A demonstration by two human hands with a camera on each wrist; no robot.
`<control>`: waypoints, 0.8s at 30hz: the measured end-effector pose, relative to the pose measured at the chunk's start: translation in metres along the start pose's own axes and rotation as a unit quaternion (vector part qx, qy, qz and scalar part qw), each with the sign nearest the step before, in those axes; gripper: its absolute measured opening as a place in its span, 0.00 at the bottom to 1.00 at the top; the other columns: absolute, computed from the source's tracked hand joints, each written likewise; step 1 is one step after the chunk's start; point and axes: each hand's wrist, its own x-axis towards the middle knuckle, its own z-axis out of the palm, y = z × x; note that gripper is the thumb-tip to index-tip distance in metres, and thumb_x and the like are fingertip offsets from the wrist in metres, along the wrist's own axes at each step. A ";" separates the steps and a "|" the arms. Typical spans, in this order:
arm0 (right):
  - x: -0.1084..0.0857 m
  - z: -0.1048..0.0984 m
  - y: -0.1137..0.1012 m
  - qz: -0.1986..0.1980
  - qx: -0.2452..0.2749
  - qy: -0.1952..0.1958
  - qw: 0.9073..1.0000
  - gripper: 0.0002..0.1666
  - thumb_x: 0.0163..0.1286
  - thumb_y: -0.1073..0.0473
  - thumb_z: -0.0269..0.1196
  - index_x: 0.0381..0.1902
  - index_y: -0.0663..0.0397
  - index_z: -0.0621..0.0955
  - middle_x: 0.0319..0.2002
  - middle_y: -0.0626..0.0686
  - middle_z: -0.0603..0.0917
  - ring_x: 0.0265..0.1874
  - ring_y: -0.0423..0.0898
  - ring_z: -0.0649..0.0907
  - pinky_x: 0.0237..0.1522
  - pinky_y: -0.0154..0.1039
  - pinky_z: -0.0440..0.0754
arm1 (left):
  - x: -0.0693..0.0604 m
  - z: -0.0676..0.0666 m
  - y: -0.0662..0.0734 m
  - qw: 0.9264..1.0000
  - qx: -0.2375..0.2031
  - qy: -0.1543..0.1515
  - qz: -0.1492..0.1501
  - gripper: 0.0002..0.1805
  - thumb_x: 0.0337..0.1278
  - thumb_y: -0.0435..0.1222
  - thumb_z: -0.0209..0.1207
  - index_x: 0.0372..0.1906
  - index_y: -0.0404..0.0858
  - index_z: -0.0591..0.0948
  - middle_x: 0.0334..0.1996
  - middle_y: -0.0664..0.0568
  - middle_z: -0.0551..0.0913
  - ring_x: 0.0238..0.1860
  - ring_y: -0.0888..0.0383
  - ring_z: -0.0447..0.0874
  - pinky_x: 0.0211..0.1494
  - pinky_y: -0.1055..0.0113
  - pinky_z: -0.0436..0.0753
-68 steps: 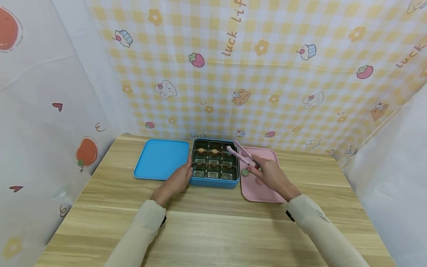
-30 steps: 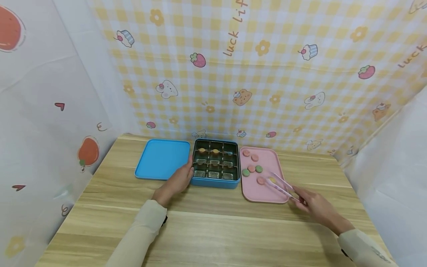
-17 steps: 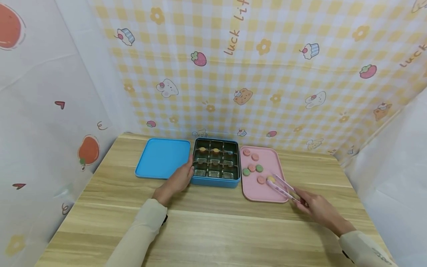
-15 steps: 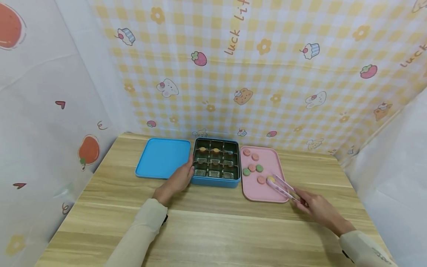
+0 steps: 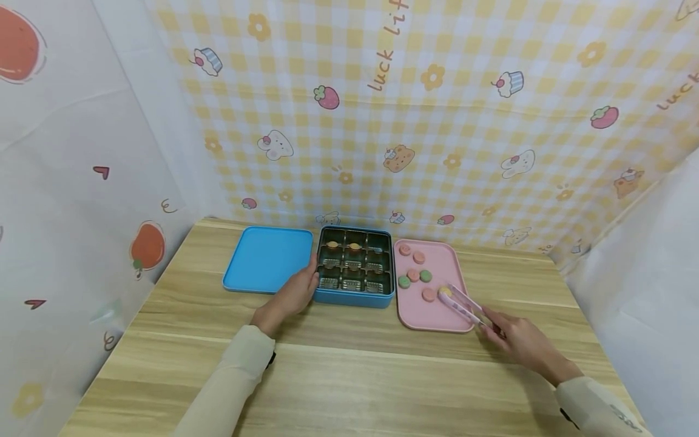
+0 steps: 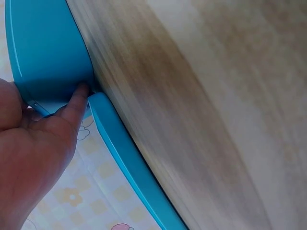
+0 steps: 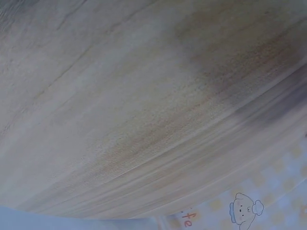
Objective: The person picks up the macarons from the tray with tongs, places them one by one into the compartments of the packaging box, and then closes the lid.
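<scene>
In the head view my left hand rests against the left side of a blue box, fingers fairly straight; the left wrist view shows a fingertip touching its wall. The box has a divided dark insert. Two yellow macarons and a small bluish piece show in its back row. My right hand holds pink tongs over a pink tray. Their tips are either side of a yellow macaron; whether they grip it I cannot tell. Pink macarons and green macarons lie nearby.
A blue lid lies flat left of the box. All stand on a wooden table against a yellow checked cloth. The right wrist view shows only blurred tabletop and cloth.
My right hand moved the tongs from over the box's back right compartment to the tray's right side. The tips then came in around the yellow macaron. My left hand stayed at the box.
</scene>
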 end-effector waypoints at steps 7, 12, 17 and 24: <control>0.007 -0.004 0.000 0.000 0.008 0.019 1.000 0.26 0.56 0.67 0.70 0.54 0.70 0.81 0.22 0.35 0.72 0.19 0.24 0.64 0.18 0.21 0.63 | 0.000 0.001 -0.001 1.000 0.002 0.000 -0.001 0.34 0.80 0.35 0.39 0.77 0.27 0.39 0.73 0.29 0.57 0.74 0.38 0.58 0.73 0.45 0.64; 0.016 -0.007 0.001 0.001 0.007 0.032 0.999 0.26 0.56 0.69 0.69 0.54 0.71 0.81 0.22 0.36 0.72 0.19 0.25 0.64 0.19 0.21 0.63 | 0.000 0.001 -0.001 1.000 0.005 0.003 0.003 0.34 0.80 0.34 0.39 0.77 0.26 0.39 0.72 0.28 0.59 0.73 0.38 0.60 0.72 0.45 0.65; 0.026 -0.009 0.004 -0.013 0.006 0.041 0.999 0.25 0.56 0.70 0.70 0.53 0.71 0.81 0.22 0.37 0.73 0.19 0.25 0.64 0.18 0.20 0.63 | 0.000 0.000 -0.001 1.000 0.001 -0.004 -0.002 0.34 0.80 0.36 0.38 0.77 0.27 0.39 0.73 0.29 0.59 0.73 0.39 0.59 0.73 0.45 0.65; 0.037 -0.009 0.003 -0.016 0.011 0.055 0.998 0.26 0.56 0.70 0.70 0.54 0.71 0.81 0.22 0.39 0.75 0.18 0.26 0.65 0.18 0.21 0.64 | -0.001 -0.001 0.000 1.000 -0.002 -0.006 -0.001 0.34 0.80 0.36 0.38 0.77 0.27 0.39 0.73 0.30 0.58 0.73 0.38 0.59 0.73 0.45 0.65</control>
